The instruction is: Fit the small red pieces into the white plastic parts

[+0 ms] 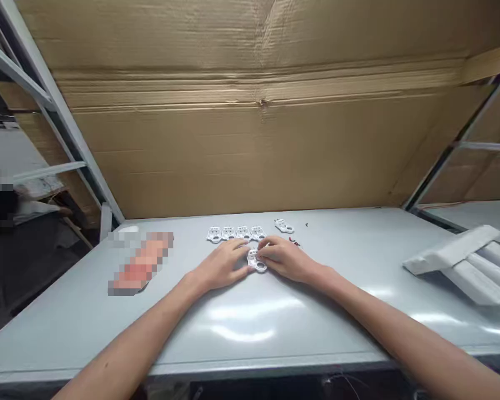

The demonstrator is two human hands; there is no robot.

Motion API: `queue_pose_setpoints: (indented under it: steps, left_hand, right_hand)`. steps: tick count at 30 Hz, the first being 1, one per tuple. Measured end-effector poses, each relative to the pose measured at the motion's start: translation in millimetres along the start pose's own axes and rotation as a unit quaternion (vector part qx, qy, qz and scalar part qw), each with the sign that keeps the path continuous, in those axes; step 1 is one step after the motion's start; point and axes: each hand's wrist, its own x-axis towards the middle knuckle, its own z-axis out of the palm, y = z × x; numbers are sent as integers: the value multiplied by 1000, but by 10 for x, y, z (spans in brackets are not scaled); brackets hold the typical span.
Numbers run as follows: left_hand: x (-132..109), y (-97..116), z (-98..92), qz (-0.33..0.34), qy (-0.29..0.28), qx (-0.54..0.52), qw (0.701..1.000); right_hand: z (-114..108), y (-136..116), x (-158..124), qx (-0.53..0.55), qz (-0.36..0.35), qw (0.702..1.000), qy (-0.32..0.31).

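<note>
My two hands are together near the middle of the bench (191, 333), and between them I have one small white plastic piece (256, 260) with round holes in it; this piece lies on or just above the bench, a little nearer to me than the other pieces. The fingers (270, 251) of my right hand (284, 258) are curled on its right side and seem to pinch it; the fingers (237, 270) of my left hand (223, 266) are half open and reach its left side, but I cannot tell if they really grip it. Four similar pieces (235, 233) are already lying side by side in a neat row on the far part of the bench; one more piece (284, 225) lies apart, to the right of this row, so it is not lined up with them. Just beside my right hand there are small red and dark bits (294, 241). On the right of the bench lie long white packs (454, 261), and I cannot tell what is inside them; on the left there is a blurred patch (139, 264) where I can recognise nothing.
</note>
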Motion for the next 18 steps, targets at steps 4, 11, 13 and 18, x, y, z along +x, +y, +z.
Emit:
queue_pose_setpoints:
  steps: [4,11,13,18]
  left_hand:
    - [-1,6,2,4,12,-10,1000]
    - [-1,17,-20,1,5,-4,1000]
    - [-6,10,-17,4,4,-7,1000]
    - [-13,9,-7,2,13,-8,1000]
  right_hand:
    - [7,-11,4,-34,0,999,16]
    - [-24,-41,19,0,4,999,32]
    - [-37,-59,29,66,43,995,53]
    - [-135,-84,85,417,209,874,138]
